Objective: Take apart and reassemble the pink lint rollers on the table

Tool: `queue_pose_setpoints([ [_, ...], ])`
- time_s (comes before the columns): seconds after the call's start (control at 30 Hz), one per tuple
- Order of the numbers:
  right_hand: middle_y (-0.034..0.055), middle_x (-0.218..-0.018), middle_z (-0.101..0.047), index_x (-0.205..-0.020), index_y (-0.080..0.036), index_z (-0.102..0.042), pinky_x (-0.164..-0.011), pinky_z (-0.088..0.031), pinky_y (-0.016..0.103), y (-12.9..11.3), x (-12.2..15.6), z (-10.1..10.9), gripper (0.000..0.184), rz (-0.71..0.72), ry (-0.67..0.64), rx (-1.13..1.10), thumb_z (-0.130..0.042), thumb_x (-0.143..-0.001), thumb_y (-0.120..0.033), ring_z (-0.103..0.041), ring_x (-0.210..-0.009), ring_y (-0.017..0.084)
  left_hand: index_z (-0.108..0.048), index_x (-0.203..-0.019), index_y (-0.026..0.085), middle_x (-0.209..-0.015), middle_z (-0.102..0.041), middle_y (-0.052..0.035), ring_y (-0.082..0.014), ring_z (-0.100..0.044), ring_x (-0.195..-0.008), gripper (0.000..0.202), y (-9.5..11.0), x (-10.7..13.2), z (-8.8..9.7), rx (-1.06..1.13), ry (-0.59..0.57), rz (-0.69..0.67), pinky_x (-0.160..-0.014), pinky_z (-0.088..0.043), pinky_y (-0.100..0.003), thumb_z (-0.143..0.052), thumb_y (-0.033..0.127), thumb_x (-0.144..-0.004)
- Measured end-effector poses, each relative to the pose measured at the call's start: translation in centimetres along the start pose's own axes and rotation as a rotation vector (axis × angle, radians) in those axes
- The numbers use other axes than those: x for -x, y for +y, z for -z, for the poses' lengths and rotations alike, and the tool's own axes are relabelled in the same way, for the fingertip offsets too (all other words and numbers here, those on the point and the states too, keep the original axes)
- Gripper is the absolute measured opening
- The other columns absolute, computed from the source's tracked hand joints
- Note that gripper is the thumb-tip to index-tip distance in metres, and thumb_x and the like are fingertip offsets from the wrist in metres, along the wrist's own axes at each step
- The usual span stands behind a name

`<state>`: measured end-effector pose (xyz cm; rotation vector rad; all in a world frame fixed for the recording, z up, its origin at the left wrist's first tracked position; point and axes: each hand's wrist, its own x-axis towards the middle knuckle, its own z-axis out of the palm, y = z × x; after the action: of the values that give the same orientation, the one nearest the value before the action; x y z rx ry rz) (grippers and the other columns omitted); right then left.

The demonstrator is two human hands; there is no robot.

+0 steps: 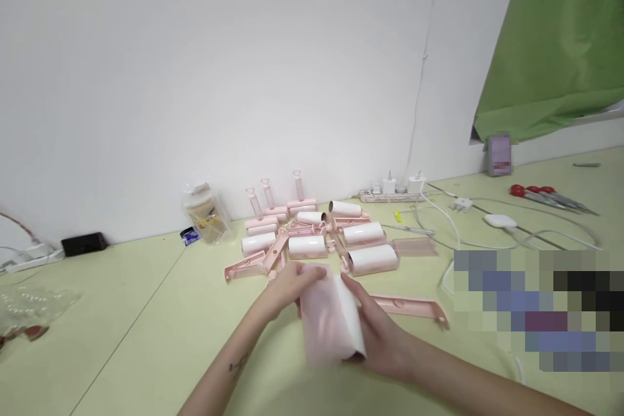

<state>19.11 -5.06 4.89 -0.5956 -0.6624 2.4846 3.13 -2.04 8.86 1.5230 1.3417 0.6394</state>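
Note:
My left hand (288, 288) is closed on a translucent pink plastic cover (319, 325), its thumb on the upper end. My right hand (385, 341) wraps around a white lint roll (349, 309) whose dark hollow end faces down toward me. Cover and roll are pressed side by side and slightly blurred; whether they are joined I cannot tell. Just beyond my hands lie more white lint rolls (374, 259) among pink plastic handle parts (249, 265). A long pink shell piece (409, 307) rests behind my right hand.
Small pink lint rollers (267, 194) stand upright near the wall beside a bagged item (207, 214). A power strip (392, 195) with chargers and white cables (451, 224) spreads rightward. Red-handled tools (546, 195) lie at the right, a black phone-like object (84, 244) at the left.

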Motion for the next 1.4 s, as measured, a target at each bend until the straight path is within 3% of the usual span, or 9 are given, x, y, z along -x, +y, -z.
queue_pose_setpoints([
  [0.1,0.0056,-0.082,-0.066,-0.095,-0.015,-0.059,-0.068,-0.044,0.025,0.4,-0.6,0.8,0.056,0.041,0.01,-0.113,-0.036,-0.079,-0.064,-0.061,-0.077,0.017,-0.052,-0.062,0.016,-0.049,-0.049,0.0026,-0.013,-0.051,-0.039,0.034,0.5,-0.8,0.1,0.022,0.009,0.0,-0.03,-0.035,-0.02,-0.051,0.048,-0.072],
  [0.23,0.0013,-0.079,-0.067,-0.095,-0.019,-0.058,-0.071,-0.046,0.026,0.5,-0.8,2.2,0.047,0.025,0.06,-0.332,-0.045,-0.077,-0.061,-0.061,-0.074,0.014,-0.052,-0.062,0.015,-0.049,-0.051,0.0024,-0.0114,-0.05,-0.037,0.031,1.2,-0.4,1.2,0.072,0.117,-0.019,-0.03,-0.036,-0.018,-0.055,0.045,-0.071],
  [0.43,0.0056,-0.099,-0.065,-0.093,-0.021,-0.06,-0.076,-0.048,0.032,-0.2,-0.3,3.0,0.038,0.026,0.025,-0.533,-0.053,-0.075,-0.054,-0.059,-0.098,0.021,-0.055,-0.077,0.012,-0.055,-0.05,0.002,-0.0115,-0.052,-0.044,0.033,-0.3,-0.1,3.3,0.208,0.301,-0.04,-0.037,-0.042,-0.02,-0.046,0.044,-0.076],
  [0.67,0.0083,-0.092,-0.064,-0.093,-0.018,-0.06,-0.068,-0.052,0.029,-1.0,-0.2,2.3,0.035,0.031,0.146,-0.655,-0.064,-0.07,-0.044,-0.062,-0.083,0.019,-0.054,-0.096,0.015,-0.08,-0.055,-0.0018,-0.0144,-0.056,-0.068,0.037,-1.9,0.4,3.5,0.29,0.388,-0.14,-0.055,-0.05,-0.023,-0.051,0.043,-0.072],
  [0.83,0.0082,-0.079,-0.061,-0.081,-0.016,-0.061,-0.06,-0.052,0.026,-1.6,0.6,2.4,0.025,0.091,0.237,-0.611,-0.062,-0.073,-0.04,-0.061,-0.066,0.015,-0.044,-0.106,0.023,-0.105,-0.048,-0.0025,-0.0125,-0.057,-0.071,0.054,-5.2,1.2,2.4,0.241,0.484,-0.224,-0.066,-0.048,-0.025,-0.068,0.038,-0.06],
  [1.03,0.0077,-0.076,-0.061,-0.082,-0.016,-0.062,-0.056,-0.051,0.025,-1.5,1.5,1.9,0.027,0.045,0.196,-0.617,-0.061,-0.074,-0.042,-0.059,-0.063,0.015,-0.048,-0.105,0.023,-0.112,-0.052,-0.0067,-0.0238,-0.05,-0.108,0.034,-8.4,1.3,-0.2,-0.013,0.381,-0.252,-0.095,-0.036,-0.039,-0.059,0.032,-0.073],
  [1.23,0.0077,-0.076,-0.063,-0.085,-0.015,-0.062,-0.06,-0.049,0.025,0.3,1.3,1.5,0.031,-0.021,0.179,-0.605,-0.06,-0.074,-0.044,-0.06,-0.065,0.016,-0.035,-0.125,0.023,-0.13,-0.039,-0.0118,-0.0283,-0.03,-0.124,0.056,-8.3,2.1,-1.7,-0.321,0.518,-0.431,-0.101,-0.026,-0.048,-0.059,0.028,-0.075],
  [1.3,0.0063,-0.072,-0.063,-0.085,-0.016,-0.062,-0.062,-0.049,0.027,1.3,1.1,1.5,0.031,0.005,0.184,-0.553,-0.06,-0.074,-0.045,-0.061,-0.065,0.016,-0.035,-0.126,0.027,-0.131,-0.039,-0.0103,-0.0271,-0.029,-0.125,0.051,-7.4,3.1,-2.5,-0.32,0.425,-0.497,-0.101,-0.026,-0.047,-0.056,0.027,-0.079],
  [1.4,0.0046,-0.063,-0.062,-0.077,-0.013,-0.061,-0.053,-0.046,0.024,2.5,0.9,1.4,0.039,0.053,0.175,-0.442,-0.057,-0.075,-0.052,-0.059,-0.058,0.015,-0.041,-0.122,0.029,-0.129,-0.04,-0.0091,-0.0272,-0.032,-0.122,0.051,-5.9,4.8,-4.1,-0.206,0.173,-0.53,-0.1,-0.029,-0.043,-0.061,0.028,-0.075],
])
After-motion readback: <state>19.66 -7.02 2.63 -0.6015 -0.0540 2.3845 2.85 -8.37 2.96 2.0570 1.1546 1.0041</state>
